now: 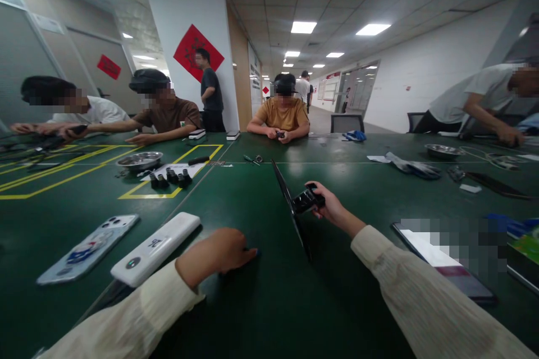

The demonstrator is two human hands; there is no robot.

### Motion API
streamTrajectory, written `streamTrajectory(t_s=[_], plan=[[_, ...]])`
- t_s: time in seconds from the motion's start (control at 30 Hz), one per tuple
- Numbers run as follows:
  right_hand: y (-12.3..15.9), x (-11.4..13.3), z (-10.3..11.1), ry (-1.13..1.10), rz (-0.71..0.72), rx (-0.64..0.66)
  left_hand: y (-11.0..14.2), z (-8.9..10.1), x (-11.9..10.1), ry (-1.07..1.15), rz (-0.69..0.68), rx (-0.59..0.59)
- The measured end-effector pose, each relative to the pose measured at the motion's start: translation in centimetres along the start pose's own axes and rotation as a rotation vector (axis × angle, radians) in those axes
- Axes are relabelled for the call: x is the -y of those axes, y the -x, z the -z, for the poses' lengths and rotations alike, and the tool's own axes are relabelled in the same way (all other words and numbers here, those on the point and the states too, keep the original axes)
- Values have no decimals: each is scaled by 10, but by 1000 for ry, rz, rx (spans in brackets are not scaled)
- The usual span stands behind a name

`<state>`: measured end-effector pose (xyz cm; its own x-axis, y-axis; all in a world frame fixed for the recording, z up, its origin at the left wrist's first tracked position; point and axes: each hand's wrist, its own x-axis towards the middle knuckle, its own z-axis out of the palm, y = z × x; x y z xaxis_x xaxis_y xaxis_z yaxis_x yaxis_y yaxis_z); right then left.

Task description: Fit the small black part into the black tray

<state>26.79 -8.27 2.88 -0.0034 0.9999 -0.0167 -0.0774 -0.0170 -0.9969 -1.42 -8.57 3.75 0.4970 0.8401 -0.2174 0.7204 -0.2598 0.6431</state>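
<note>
My right hand (330,206) grips a small black boxy device (309,199) with a glossy face. Right against it, on its left, stands a thin black panel (290,205), tilted and seen nearly edge-on; whether the two are joined I cannot tell. Low over the green table, my left hand (223,252) is closed, its fingers mostly hidden beneath it. A tiny dark blue spot shows at its fingertip, too small to name. Just left of that hand lies a white power bank (158,248), and beyond it a phone in a printed case (88,248).
Several black cylindrical parts (172,177) stand on paper near a metal bowl (140,160). A lit phone (442,261) lies beside my right sleeve. Gloves (410,167) and another bowl (444,151) are at the far right. Co-workers sit or lean around the table (236,190).
</note>
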Motion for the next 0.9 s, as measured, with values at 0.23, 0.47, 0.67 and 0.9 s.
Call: streamTrajectory(t_s=[0.23, 0.47, 0.67, 0.9], plan=[[2, -7, -1, -34, 13, -60, 5, -5, -11, -147, -109, -7], [-1, -18, -1, -163, 13, -98, -3, 1, -25, -397, -233, 234], [2, -23, -7, -172, 1, -109, -32, -18, -10, 631, -72, 269], [1, -24, -13, -190, 13, -108, -65, -30, -22, 1239, -17, 160]])
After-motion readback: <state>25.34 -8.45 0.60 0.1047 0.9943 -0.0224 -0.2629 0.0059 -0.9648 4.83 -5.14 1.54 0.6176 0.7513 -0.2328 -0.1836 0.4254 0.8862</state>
